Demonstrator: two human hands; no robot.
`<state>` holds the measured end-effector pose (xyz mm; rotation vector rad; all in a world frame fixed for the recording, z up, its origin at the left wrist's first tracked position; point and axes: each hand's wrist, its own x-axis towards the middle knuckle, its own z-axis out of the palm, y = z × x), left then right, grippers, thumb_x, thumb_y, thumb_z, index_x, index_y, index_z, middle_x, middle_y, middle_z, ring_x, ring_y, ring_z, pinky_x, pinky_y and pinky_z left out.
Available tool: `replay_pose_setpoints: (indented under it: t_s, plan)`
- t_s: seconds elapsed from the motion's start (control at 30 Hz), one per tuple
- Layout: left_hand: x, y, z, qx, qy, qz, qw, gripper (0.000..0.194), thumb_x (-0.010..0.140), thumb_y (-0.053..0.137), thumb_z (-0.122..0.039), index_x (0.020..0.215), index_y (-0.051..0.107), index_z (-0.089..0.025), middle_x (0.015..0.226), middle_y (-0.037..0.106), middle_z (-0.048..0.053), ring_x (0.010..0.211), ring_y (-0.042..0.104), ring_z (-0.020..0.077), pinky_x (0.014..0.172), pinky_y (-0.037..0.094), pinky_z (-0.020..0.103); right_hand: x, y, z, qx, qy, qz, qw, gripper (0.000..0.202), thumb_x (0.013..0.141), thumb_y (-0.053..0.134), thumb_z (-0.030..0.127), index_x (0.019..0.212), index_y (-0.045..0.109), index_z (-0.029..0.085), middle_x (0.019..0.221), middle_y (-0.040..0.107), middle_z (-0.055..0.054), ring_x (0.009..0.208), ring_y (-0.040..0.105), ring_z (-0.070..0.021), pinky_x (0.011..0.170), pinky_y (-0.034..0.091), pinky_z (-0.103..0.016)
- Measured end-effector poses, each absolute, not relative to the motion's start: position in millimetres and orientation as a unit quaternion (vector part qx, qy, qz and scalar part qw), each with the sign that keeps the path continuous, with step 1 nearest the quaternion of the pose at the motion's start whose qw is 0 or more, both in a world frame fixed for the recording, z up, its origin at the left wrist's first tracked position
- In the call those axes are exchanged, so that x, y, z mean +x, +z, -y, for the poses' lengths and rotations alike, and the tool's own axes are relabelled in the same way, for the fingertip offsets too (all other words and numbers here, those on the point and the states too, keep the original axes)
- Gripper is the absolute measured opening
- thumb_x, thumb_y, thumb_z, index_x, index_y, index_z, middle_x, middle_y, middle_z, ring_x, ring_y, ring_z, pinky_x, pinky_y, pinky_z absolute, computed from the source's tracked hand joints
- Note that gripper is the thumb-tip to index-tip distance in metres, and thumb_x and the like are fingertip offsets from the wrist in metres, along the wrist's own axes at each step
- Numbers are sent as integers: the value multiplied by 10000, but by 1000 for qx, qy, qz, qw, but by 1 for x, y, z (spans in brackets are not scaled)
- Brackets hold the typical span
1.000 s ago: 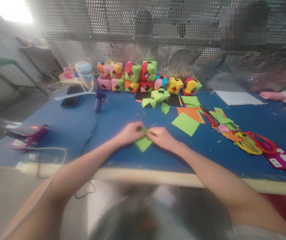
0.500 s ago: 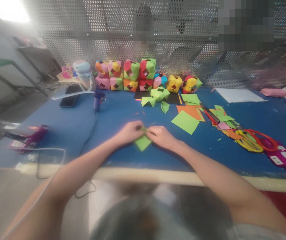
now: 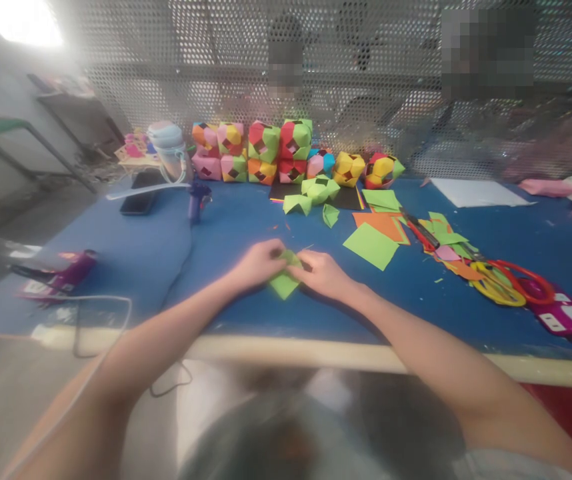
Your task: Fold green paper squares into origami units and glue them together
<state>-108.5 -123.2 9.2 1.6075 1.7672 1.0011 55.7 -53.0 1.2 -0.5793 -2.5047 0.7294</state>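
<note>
A small green paper square (image 3: 285,285), partly folded, lies on the blue table between my hands. Its left side is pinched by my left hand (image 3: 262,261), fingers closed. On the other side my right hand (image 3: 322,270) grips the same paper near its upper right edge, fingers curled in. My fingers cover parts of the paper, so the folds are hard to make out. Right of my hands lies a flat green paper sheet (image 3: 372,246), with orange paper (image 3: 383,225) behind it. Folded green paper pieces (image 3: 320,189) sit beyond my hands.
Colourful folded paper balls (image 3: 263,143) stand stacked at the back. A glue gun (image 3: 197,200), a phone (image 3: 141,192) and a cup (image 3: 167,150) are at the left. Yellow scissors (image 3: 497,285), red scissors (image 3: 526,280) and paper scraps (image 3: 447,230) lie right. A mesh panel (image 3: 226,67) rises behind.
More of the green paper's upper part now shows between my hands, and my fingertips have shifted slightly along it. The things on the table stay where they were.
</note>
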Motion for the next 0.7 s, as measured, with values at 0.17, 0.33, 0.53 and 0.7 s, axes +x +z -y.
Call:
replay_pose_setpoints:
  t_s: [0.17,0.33,0.53,0.7]
  plan:
    - [-111,7,122,588,393,-659,255,97,687,526,-249,680,511,-153,611,484,-38,572,409,90,521,321,215,57,8,54,-214,327,887,244,318,910,342,378,687,475,194,698,532,-17,666,476,-135,634,345,-248]
    - [-111,4,121,582,403,-656,261,107,686,535,-256,684,520,-151,612,493,-38,570,420,89,526,333,213,57,9,52,-231,341,878,245,323,896,360,342,619,440,194,619,490,7,607,446,-118,597,333,-234]
    - [-111,2,121,561,419,-651,293,142,679,588,-280,696,548,-146,622,538,-24,573,462,92,516,347,203,55,4,51,-216,307,890,257,313,866,411,308,575,431,194,581,470,11,576,426,-109,579,314,-229]
    - [-111,7,122,533,444,-624,360,244,685,625,-339,804,643,-126,717,635,29,621,539,114,575,414,227,56,5,50,-240,307,881,270,306,857,418,332,589,465,191,587,495,2,575,434,-115,582,323,-235]
